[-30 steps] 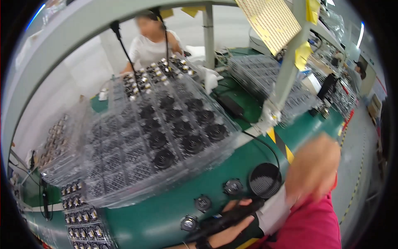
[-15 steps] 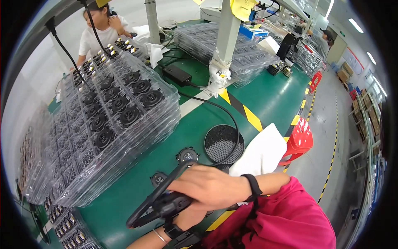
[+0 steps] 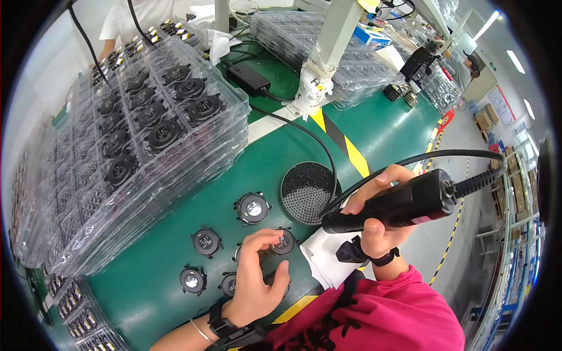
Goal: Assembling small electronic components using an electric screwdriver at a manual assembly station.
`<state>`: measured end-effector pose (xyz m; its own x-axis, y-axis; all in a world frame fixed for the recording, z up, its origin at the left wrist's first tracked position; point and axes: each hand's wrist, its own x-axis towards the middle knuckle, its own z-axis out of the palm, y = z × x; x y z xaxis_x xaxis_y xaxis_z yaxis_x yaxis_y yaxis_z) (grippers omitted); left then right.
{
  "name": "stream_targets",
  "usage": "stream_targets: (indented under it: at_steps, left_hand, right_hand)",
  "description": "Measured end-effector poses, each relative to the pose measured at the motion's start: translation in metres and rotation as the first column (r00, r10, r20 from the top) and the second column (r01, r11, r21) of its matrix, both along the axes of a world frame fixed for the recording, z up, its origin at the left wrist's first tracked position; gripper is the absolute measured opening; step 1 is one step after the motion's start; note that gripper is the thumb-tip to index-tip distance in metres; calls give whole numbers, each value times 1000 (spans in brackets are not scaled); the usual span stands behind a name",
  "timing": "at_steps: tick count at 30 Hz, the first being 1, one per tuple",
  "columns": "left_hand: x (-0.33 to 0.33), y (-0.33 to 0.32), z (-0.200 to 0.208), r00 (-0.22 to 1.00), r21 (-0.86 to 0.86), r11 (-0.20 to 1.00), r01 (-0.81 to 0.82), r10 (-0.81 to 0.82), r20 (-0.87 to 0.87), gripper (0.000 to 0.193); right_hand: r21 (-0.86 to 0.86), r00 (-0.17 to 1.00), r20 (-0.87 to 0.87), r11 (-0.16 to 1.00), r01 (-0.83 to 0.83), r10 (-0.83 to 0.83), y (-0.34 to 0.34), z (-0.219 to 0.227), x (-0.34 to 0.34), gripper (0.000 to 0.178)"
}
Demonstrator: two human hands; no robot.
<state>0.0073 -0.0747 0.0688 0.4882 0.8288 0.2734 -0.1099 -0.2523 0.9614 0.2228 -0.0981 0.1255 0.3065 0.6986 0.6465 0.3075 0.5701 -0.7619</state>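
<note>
My right hand [image 3: 380,205] is wrapped round a black corded electric screwdriver [image 3: 404,202], held sideways above the table's front edge. Its cable leaves the ribbed end and loops back over the hand. My left hand [image 3: 257,284] is open, thumb and forefinger apart, with the fingertips at a round black watch-like module [image 3: 283,241]; whether they touch it I cannot tell. Several similar modules lie around: one with a shiny centre [image 3: 253,208], another [image 3: 206,242] farther left, and one [image 3: 192,281] nearer me. Others are partly hidden by my left hand.
A round black dish with a dotted floor [image 3: 307,202] stands beside the screwdriver, near white cloth or paper [image 3: 331,257]. Stacked clear plastic trays [image 3: 175,181] of black parts fill the left. A black power adapter [image 3: 249,78] and a post [image 3: 331,47] stand behind. People are farther off.
My hands have separated. The right hand has lifted the screwdriver up and to the right, and the left hand now shows open over the modules. My view has shifted, uncovering more modules.
</note>
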Motion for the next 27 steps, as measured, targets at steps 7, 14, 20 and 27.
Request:
stream_targets:
  at_steps: [7,14,20,27]
  left_hand:
    - [6,22,-3,872,226,970,90,33,-488,64]
    - [0,37,-38,823,340,915,218,15,-567,62]
    - [-7,48,-67,847,321,933,160,38,-530,63]
    - [-1,55,-81,808,331,932,147,80,-584,63]
  right_hand:
    - [-2,976,-141,986,-167,165,19,-33,12,68]
    - [-28,982,-136,990,-137,132,43,-54,-5,79]
    - [325,840,-206,845,-424,501,81,-44,-5,84]
    - [227,860,-3,838,-496,510,102,-93,3,81]
